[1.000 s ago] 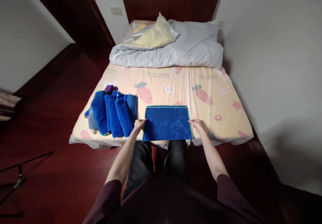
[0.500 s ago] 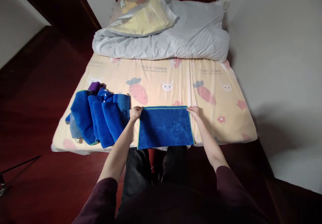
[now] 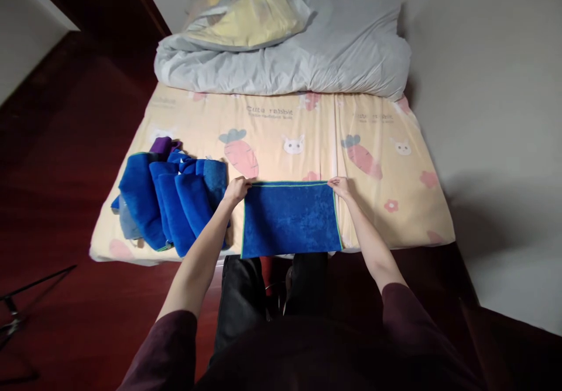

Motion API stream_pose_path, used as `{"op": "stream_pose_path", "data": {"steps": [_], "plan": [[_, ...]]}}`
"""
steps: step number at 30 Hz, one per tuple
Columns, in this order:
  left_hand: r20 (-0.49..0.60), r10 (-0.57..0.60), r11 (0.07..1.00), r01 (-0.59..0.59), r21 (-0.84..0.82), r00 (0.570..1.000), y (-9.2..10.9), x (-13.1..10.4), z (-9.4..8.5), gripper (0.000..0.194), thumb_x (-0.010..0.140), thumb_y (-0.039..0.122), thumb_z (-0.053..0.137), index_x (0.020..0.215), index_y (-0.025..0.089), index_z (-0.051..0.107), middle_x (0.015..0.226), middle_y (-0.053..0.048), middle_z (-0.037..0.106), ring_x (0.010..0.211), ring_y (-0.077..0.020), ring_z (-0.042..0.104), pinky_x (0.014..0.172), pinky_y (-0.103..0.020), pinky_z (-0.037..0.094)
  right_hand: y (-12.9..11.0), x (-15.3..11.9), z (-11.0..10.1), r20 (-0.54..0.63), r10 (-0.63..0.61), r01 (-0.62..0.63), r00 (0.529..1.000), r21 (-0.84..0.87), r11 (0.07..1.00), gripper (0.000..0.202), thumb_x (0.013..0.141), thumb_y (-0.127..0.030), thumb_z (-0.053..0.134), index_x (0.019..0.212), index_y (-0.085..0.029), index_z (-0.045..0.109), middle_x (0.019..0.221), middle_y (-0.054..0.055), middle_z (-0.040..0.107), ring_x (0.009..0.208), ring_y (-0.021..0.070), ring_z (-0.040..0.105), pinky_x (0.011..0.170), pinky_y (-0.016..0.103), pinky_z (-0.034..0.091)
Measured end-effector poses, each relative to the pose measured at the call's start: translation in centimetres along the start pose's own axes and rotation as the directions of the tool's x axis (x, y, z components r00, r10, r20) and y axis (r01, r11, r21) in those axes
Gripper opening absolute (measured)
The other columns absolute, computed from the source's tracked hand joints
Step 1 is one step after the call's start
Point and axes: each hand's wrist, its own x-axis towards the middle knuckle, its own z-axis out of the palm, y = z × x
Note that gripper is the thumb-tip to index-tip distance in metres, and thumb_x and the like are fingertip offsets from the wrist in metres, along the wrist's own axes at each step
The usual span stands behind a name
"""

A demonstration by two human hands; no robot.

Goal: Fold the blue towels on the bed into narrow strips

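Moved within a second from sides to far corners of blue towel point(image 3: 292, 218); pinching it between fingers of left hand point(image 3: 237, 189) and right hand point(image 3: 340, 187); hiding corner tips; keeping long axis left-to-right at bed's near edge point(image 3: 390, 240).

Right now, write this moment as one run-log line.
blue cloth: spread | left hand: grips far-left corner | right hand: grips far-right corner

On the bed point(image 3: 395, 180), the cloth point(image 3: 292, 221) lies right of the towel pile point(image 3: 180, 198), before the quilt point(image 3: 281, 70).
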Motion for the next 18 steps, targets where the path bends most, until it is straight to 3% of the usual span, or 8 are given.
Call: {"op": "stream_pose_path", "data": {"steps": [4,11,18], "plan": [[-0.060,-0.067,0.997,0.065,-0.043,0.996,-0.2,0.2,-0.3,0.022,0.090,0.018,0.063,0.098,0.015,0.083,0.100,-0.014,0.076,0.099,-0.0266,0.071,0.095,-0.034,0.053,-0.2,0.3,-0.2,0.026,0.009,-0.010,1.000,0.030,1.000,0.018,0.070,-0.032,0.085,0.072,-0.017,0.074,0.073,0.008,0.077,0.072,0.0232,0.075,0.072,0.034,0.063],[-0.158,-0.107,0.994,0.105,-0.024,0.982,-0.1,1.0,0.3,0.025,0.092,0.022,0.061,0.101,0.014,0.083,0.106,-0.014,0.078,0.098,-0.0253,0.071,0.091,-0.032,0.054,-0.1,1.1,0.2,-0.031,-0.035,0.036,0.999,0.033,0.999,0.016,0.072,-0.031,0.081,0.072,-0.018,0.073,0.078,0.008,0.078,0.078,0.0241,0.076,0.079,0.034,0.062],[-0.080,-0.139,0.990,0.137,-0.036,0.987,-0.4,1.4,1.3,0.028,0.093,0.021,0.061,0.110,0.014,0.081,0.110,-0.016,0.076,0.104,-0.0280,0.070,0.097,-0.037,0.055,-0.9,0.8,0.6,-0.001,-0.071,0.070,0.997,-0.125,0.990,0.014,0.080,-0.030,0.076,0.080,-0.017,0.077,0.086,0.009,0.080,0.082,0.0234,0.077,0.081,0.034,0.061]]}}
